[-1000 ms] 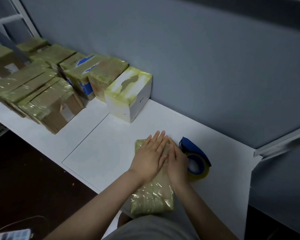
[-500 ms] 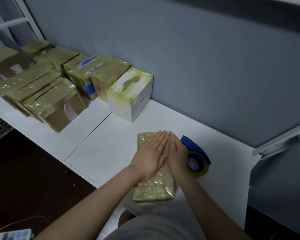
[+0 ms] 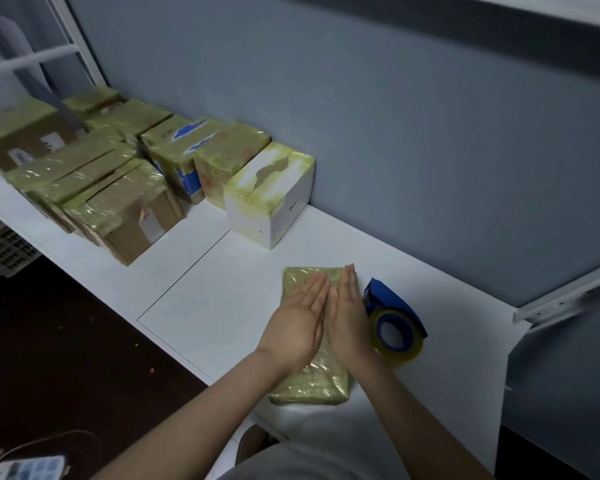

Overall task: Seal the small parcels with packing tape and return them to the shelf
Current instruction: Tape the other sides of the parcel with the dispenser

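Now our left hand (image 3: 300,323) and our right hand (image 3: 349,318) lie flat on the small parcel (image 3: 312,382). They sit side by side, edge to edge, with the fingers straight and close together. The grip of each hand is wide open. No finger curls round anything, and the palms just press down on the top of the parcel.

The parcel is wrapped all over in shiny yellowish tape. It lies flat on the white worktop (image 3: 222,299), close to the near edge. Just beside it on the right lies the tape roll (image 3: 406,356) in its blue holder (image 3: 388,296). Our right hand is very near the roll, but we cannot tell if they touch.

Farther back, against the grey wall (image 3: 395,133), stands a white box (image 3: 269,199) with tape on its top. To the left of it, more taped parcels (image 3: 179,157) stand in a row along the wall, and one has blue marks. In front of those lie brown cardboard boxes (image 3: 129,216) with bands of tape across them. The floor (image 3: 49,341) beside the worktop is dark.
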